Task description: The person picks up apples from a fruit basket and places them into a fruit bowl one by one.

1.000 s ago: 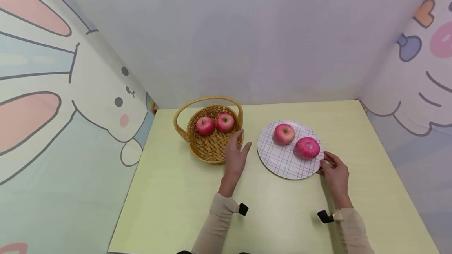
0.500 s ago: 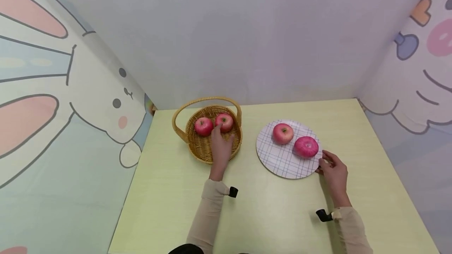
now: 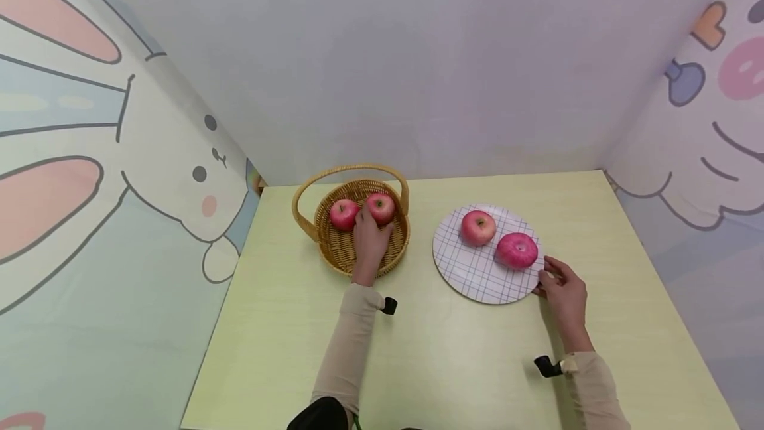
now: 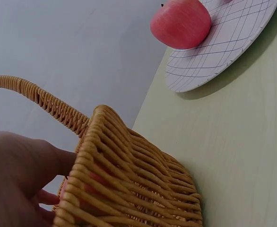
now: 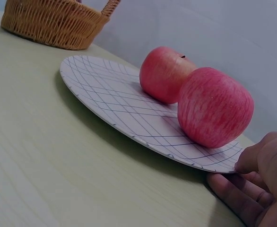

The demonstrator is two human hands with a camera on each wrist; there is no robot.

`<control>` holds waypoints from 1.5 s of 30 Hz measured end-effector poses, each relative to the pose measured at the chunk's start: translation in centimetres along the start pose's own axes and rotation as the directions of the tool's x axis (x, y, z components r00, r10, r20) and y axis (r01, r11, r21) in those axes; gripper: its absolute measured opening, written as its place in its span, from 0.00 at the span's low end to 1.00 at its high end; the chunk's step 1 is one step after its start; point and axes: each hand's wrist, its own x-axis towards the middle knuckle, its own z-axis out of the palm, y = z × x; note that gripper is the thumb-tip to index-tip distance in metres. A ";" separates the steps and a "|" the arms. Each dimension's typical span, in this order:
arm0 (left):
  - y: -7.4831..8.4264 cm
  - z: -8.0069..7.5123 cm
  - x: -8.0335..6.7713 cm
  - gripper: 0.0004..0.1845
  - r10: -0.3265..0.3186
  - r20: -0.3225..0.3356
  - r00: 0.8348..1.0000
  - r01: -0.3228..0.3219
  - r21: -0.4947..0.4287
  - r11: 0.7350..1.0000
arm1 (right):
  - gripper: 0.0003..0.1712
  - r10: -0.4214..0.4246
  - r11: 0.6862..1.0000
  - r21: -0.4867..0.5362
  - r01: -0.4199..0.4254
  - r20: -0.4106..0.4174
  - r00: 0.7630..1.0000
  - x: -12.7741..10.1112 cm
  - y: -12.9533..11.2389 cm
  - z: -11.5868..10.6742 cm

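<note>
Overhead, cartoon-rabbit walls enclose pale-green table.

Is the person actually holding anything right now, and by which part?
The right hand pinches the checked plate by its near rim. The left hand reaches into the basket at an apple; whether its grip has closed cannot be told.

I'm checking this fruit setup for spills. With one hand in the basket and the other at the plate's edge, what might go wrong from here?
The left hand reaches into the light wicker basket; lifting an apple carelessly may tip or drag it. The right hand holds the plate by its rim; a tilt could roll its two loose apples off.
</note>
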 end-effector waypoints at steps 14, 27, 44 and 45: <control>-1.0 2.1 2.2 0.46 -0.044 -0.056 0.997 0.048 0.082 0.995 | 0.29 -0.010 1.000 0.023 0.009 0.018 1.000 0.3 0.5 0.3; -0.9 2.4 2.4 0.41 -0.001 -0.097 0.995 0.004 0.039 0.999 | 0.30 0.018 1.000 -0.005 -0.017 0.019 1.000 -0.1 0.5 -0.2; -1.2 2.1 2.1 0.41 0.026 -0.145 0.989 -0.023 0.024 0.999 | 0.29 0.008 1.000 0.003 -0.008 0.005 1.000 0.3 0.6 0.0; -1.1 2.0 2.0 0.41 0.029 -0.144 0.989 -0.026 0.022 0.999 | 0.29 0.000 1.000 0.008 0.000 0.001 1.000 0.3 0.6 -0.1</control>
